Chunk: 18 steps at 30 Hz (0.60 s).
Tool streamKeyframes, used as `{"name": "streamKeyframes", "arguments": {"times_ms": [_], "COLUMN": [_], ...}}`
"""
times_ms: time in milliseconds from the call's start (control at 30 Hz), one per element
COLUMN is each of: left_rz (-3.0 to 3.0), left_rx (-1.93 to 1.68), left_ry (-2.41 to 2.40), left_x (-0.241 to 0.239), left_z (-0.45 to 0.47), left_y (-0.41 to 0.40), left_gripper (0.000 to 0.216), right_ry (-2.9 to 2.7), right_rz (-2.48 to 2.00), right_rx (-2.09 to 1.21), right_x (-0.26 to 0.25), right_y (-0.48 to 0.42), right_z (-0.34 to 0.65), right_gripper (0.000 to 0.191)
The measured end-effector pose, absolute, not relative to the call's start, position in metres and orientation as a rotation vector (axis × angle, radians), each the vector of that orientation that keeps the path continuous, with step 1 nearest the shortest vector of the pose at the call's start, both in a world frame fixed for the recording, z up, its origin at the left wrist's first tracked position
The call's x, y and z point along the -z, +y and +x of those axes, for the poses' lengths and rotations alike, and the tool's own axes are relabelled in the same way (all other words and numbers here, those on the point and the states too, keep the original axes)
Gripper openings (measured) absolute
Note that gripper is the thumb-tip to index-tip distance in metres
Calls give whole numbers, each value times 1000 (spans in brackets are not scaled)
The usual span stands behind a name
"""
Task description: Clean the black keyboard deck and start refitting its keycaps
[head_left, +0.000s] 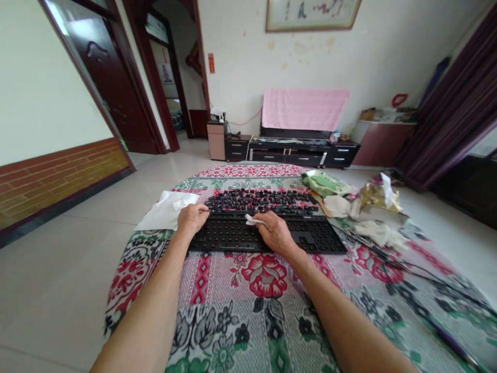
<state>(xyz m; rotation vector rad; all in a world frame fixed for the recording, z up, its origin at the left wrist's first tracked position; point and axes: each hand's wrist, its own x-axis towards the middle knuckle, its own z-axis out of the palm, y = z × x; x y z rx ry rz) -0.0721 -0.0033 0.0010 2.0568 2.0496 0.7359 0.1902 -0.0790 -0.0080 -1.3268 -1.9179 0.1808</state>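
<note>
A black keyboard with its keycaps off lies across the patterned tablecloth, its rows of switch holes bare. At its upper left corner, my left hand is closed, thumb and fingers pinching the edge. My right hand rests over the middle of the keyboard, closed around a folded white tissue that sticks out past the fingers. Behind the keyboard, many loose black keycaps are spread in a heap. A white sheet of paper lies left of my left hand, with a crumpled white piece on it.
On the right of the table are a green bag, a gold tissue pack, crumpled tissues and a black cable. A purple-handled screwdriver lies at the right edge. A low TV cabinet stands beyond.
</note>
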Motion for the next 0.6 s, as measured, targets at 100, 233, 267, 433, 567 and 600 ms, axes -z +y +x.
{"name": "streamKeyframes", "arguments": {"times_ms": [100, 233, 267, 433, 567, 600], "left_rz": [2005, 1913, 1895, 1798, 1753, 1742], "left_rx": [-813, -887, -905, -1026, -1063, -1073], "left_ry": [2010, 1917, 1897, 1759, 1723, 1717], "left_x": [3, 9, 10, 16, 18, 19], "left_z": [-75, -82, -83, -88, -89, -89], "left_y": [-1, 4, 5, 7, 8, 8], "left_gripper": [25, 27, 27, 28, 28, 27], "right_ry": [-1945, -1993, -2014, -2121, -2162, -2171], "right_rz": [-1349, -1311, -1293, -1233, -1228, -1223], "right_rx": [-154, -129, -133, -173, -159, -157], "right_x": [6, 3, 2, 1, -1, -1], "right_y": [-79, -73, -71, -59, -50, -48], "right_z": [188, 178, 172, 133, 100, 93], "right_gripper": [21, 18, 18, 22, 24, 25]}}
